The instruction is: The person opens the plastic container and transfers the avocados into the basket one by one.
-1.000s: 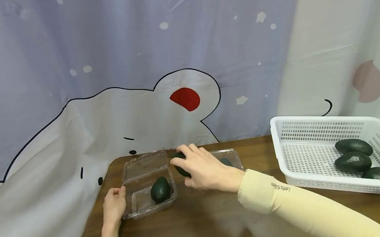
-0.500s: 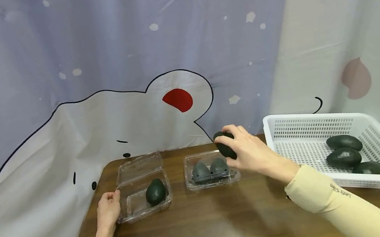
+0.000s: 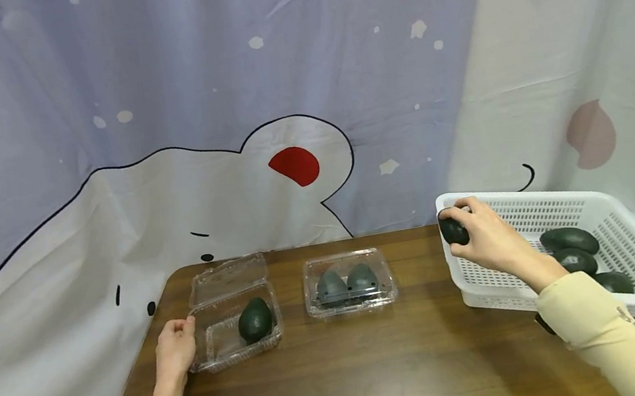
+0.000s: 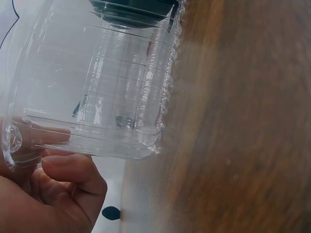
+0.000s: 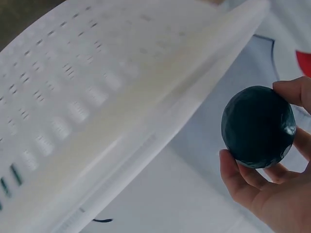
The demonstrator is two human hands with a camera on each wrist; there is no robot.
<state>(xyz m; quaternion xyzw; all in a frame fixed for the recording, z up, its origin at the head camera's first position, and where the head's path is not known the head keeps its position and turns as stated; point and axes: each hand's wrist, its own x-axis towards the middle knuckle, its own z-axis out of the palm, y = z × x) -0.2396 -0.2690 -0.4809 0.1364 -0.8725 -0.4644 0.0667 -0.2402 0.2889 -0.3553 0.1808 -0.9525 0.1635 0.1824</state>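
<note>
The right hand curves its fingers and thumb round a dark green avocado by the left rim of the white basket; its long axis tilts, upper end leftward, though the right wrist view shows it almost round. The left hand pinches the left edge of the open clear clamshell, where a second avocado points its narrow end far.

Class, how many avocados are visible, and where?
7: one avocado in the open box, two in the closed box, one in the right hand, three in the basket; more may be hidden there.
</note>
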